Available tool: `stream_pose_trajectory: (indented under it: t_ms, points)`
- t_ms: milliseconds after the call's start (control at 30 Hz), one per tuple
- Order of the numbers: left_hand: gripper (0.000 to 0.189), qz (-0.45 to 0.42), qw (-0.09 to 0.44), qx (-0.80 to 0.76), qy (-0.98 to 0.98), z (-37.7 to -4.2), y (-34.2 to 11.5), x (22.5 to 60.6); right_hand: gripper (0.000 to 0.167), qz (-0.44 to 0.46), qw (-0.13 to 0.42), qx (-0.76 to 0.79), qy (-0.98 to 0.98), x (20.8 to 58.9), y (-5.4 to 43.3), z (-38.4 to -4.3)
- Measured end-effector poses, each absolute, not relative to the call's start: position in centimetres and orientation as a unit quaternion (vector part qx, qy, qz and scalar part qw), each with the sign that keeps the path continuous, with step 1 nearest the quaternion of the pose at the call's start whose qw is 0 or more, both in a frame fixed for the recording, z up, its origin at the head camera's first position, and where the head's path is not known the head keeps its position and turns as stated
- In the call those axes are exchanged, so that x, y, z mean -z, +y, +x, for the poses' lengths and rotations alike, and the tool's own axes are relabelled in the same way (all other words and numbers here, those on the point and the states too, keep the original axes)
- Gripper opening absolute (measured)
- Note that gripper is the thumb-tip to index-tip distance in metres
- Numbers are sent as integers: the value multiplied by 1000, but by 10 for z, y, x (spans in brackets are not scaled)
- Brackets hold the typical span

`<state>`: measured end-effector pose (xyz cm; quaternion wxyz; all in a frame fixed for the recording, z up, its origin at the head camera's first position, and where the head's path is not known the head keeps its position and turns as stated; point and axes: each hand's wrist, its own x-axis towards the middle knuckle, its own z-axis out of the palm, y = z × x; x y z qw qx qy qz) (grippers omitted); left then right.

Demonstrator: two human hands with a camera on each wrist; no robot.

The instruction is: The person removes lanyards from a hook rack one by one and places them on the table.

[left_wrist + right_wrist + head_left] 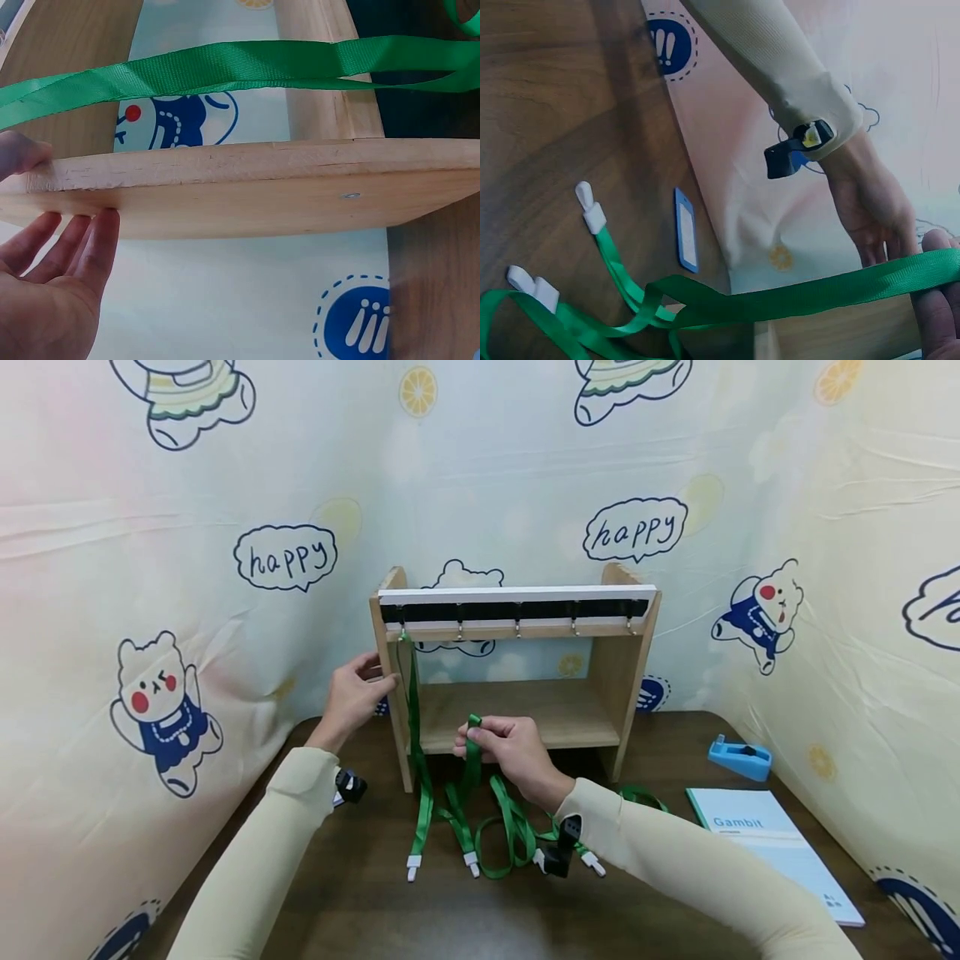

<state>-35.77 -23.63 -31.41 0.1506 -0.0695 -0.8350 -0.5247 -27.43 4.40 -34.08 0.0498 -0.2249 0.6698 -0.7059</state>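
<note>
A small wooden rack (633, 685) stands on the table, a row of metal hooks (517, 625) along its top bar. One green lanyard (415, 718) hangs from the leftmost hook, its white clip (412, 867) at the lower end. My left hand (356, 693) grips the rack's left side panel (225, 199), thumb on one face and fingers on the other. In front of the shelf, my right hand (517, 752) pinches the upper end of a second green lanyard (817, 296), which trails down to the table. More green lanyards (517, 831) lie loosely looped below that hand.
A blue tape dispenser (740, 757) sits at the right, behind a pale blue notebook (780, 852). Left of the rack lies a blue-framed card holder (686, 230), mostly hidden by my left wrist in the head view. Patterned cloth (480, 468) surrounds the table's back and sides.
</note>
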Motion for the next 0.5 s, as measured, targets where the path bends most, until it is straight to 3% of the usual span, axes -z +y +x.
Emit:
stream_pose_trajectory:
  t_ms: [500]
  points:
    - [62, -69, 154, 527, -833, -359, -235, 315, 26, -202, 82, 679, 701, 363, 51, -262]
